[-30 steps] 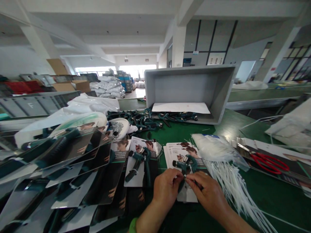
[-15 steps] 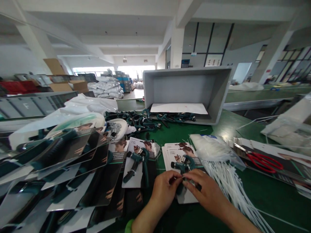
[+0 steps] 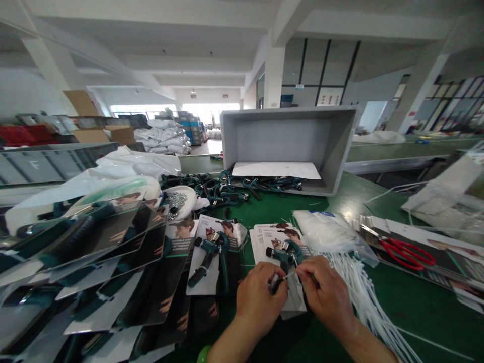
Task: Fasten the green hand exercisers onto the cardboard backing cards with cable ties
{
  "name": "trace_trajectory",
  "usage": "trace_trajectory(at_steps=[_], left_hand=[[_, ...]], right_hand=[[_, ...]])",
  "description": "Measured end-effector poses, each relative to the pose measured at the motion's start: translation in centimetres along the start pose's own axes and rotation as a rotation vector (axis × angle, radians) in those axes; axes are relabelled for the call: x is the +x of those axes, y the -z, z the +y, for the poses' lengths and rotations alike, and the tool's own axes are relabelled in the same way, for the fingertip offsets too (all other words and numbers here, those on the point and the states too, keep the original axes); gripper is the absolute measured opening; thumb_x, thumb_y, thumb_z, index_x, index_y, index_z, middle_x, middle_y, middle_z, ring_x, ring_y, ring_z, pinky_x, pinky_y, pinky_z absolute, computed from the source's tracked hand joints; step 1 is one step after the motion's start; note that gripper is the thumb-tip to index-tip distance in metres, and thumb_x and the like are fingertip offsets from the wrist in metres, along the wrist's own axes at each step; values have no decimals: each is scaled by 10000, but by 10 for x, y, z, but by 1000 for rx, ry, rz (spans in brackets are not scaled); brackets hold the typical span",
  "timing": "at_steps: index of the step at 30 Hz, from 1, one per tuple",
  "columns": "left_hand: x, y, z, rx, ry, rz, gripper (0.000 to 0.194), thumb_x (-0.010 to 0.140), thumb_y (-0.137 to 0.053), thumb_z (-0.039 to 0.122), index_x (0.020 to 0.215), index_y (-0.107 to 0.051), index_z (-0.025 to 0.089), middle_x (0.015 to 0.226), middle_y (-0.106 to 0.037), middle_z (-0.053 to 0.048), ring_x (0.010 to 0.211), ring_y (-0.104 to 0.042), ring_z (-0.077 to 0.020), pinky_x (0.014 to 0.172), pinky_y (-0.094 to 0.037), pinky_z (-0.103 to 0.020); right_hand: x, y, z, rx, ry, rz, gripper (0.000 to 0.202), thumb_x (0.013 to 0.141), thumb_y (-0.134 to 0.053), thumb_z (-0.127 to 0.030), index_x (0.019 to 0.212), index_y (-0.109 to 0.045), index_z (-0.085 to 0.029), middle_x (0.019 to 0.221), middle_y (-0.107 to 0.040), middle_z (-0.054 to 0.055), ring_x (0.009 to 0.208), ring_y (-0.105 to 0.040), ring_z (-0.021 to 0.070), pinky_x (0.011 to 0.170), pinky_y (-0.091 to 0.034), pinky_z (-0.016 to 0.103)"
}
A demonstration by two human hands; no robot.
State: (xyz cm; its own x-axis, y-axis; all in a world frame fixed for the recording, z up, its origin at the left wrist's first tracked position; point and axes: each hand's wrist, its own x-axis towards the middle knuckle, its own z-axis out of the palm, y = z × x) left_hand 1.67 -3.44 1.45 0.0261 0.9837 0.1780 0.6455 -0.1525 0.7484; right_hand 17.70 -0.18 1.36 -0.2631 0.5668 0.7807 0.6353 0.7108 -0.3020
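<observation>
A teal and black hand grip (image 3: 282, 254) lies on a stack of printed cards (image 3: 260, 241). My left hand (image 3: 260, 295) is closed round one dark handle of it, near the start of a thin white cable tie (image 3: 290, 275). My right hand (image 3: 325, 292) pinches the other end of that tie, just right of the grip. Left of my hands, another hand grip (image 3: 206, 254) rests on its own card. Loose white cable ties (image 3: 361, 287) fan out to the right, below a clear plastic bag (image 3: 328, 229).
Carded hand grips (image 3: 147, 287) are piled at the left. Behind them stands a bowl of small metal parts (image 3: 180, 201). A grey crate (image 3: 287, 133) lies on its side behind loose hand grips (image 3: 223, 191). Red-handled scissors (image 3: 406, 252) rest on cards at the right.
My hands have moved apart, the right one to the right, and the white tie now shows stretched between them. My left fingers have closed round the dark handle.
</observation>
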Motion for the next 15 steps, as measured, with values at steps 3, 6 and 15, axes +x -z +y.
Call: trace_trajectory(at_steps=[3,6,15], left_hand=[[-4,0,-4,-45,-41,-64,267,747,-551,269,1012,-578,271,987,-609,9,770,-558,-135,718,-434,-256],[-6,-2,-10,-31,-92,-55,315,758,-546,270,1072,-563,252,1017,-601,-27,875,-558,-165,778,-432,-277],[5,-1,-18,-90,159,-7,145,725,-570,250,824,-632,163,828,-616,-44,765,-583,-153,700,-449,-255]], right_hand=[[0,-2,0,57,-156,-64,126,863,-451,-241,794,-544,-192,746,-601,30,726,-575,153,650,-451,263],[3,-4,-6,218,-307,-223,184,896,-391,-280,891,-553,-193,825,-632,35,780,-595,147,693,-462,256],[-12,6,-10,82,-6,-469,174,852,-443,-196,709,-541,-190,653,-588,19,626,-536,147,560,-383,248]])
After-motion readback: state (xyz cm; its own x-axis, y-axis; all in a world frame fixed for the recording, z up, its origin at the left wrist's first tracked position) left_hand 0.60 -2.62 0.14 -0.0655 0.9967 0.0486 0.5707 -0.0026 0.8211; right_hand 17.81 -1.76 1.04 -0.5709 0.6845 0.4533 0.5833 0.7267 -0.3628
